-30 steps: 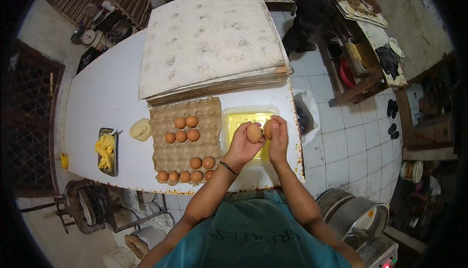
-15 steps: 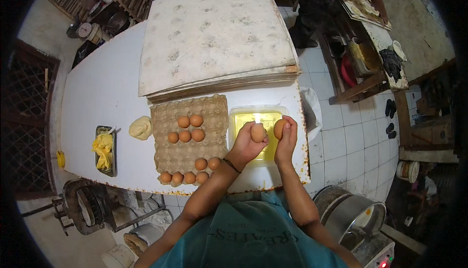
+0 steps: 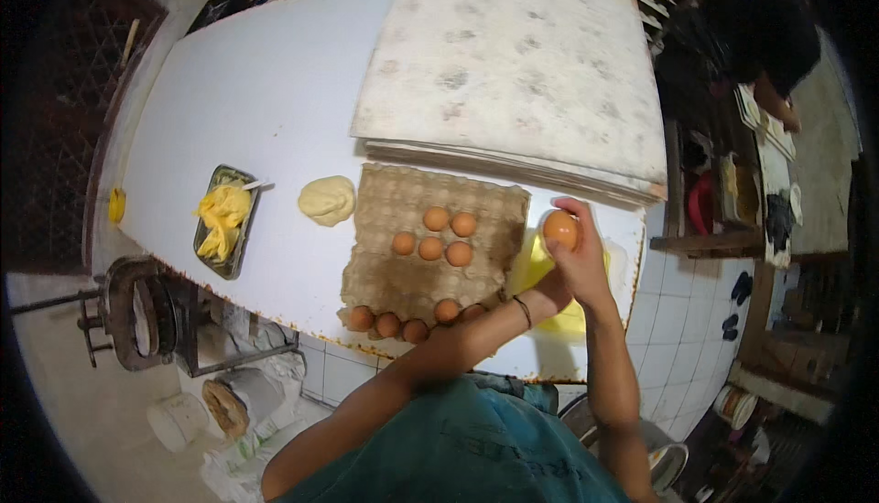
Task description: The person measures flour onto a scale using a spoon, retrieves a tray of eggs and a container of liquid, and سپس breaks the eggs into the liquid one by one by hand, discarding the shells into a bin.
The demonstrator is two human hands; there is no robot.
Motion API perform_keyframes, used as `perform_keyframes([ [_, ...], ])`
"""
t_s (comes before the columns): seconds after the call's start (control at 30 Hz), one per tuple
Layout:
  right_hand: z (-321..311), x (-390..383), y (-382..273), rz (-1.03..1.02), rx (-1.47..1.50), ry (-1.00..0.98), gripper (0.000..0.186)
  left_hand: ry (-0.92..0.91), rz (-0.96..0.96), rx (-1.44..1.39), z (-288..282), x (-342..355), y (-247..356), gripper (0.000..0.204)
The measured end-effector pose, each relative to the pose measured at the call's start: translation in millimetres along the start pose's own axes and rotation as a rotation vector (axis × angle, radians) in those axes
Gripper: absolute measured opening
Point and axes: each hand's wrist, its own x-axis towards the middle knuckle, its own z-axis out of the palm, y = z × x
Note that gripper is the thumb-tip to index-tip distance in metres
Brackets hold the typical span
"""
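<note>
My right hand (image 3: 580, 260) grips a brown egg (image 3: 559, 228) above a clear plastic container (image 3: 616, 270) of yellow liquid. My left hand (image 3: 551, 289), a dark band on its wrist, is low over the container, its fingers hidden behind my right hand. Beside them lies a cardboard egg tray (image 3: 385, 196) with several brown eggs (image 3: 430, 248). A pale dough lump (image 3: 325, 199) and a small tray (image 3: 238, 265) of a yellow soft substance (image 3: 220, 219) sit farther left on the white table (image 3: 256, 91).
A stack of stained boards (image 3: 504, 64) covers the table's back. At the upper right a person in dark clothing (image 3: 760, 18) works at a side bench (image 3: 778, 237). Metal equipment (image 3: 137, 311) and buckets (image 3: 179, 421) stand at lower left; a metal bowl (image 3: 667, 457) is below right.
My view has shifted, so the table sits farther right. My right hand has rotated across my left, its egg now above it. My left hand's egg is no longer visible.
</note>
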Motion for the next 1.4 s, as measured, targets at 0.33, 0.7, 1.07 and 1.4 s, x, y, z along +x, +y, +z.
perform_keyframes([
  [0.33,181,81,56,-0.308,-0.807,-0.596,0.038,-0.229,0.208,0.529,-33,37,-37,0.027],
  [0.7,-66,0,-9,-0.048,-0.526,-0.084,0.041,-0.124,0.025,0.509,-20,-13,28,0.032],
  [1.07,-120,-75,33,-0.06,-0.162,-0.032,0.035,-0.098,-0.068,0.641,39,-29,26,0.03],
  [1.4,-136,-84,32,-0.08,-0.226,-0.026,0.033,-0.068,0.098,0.858,48,-34,9,0.045],
])
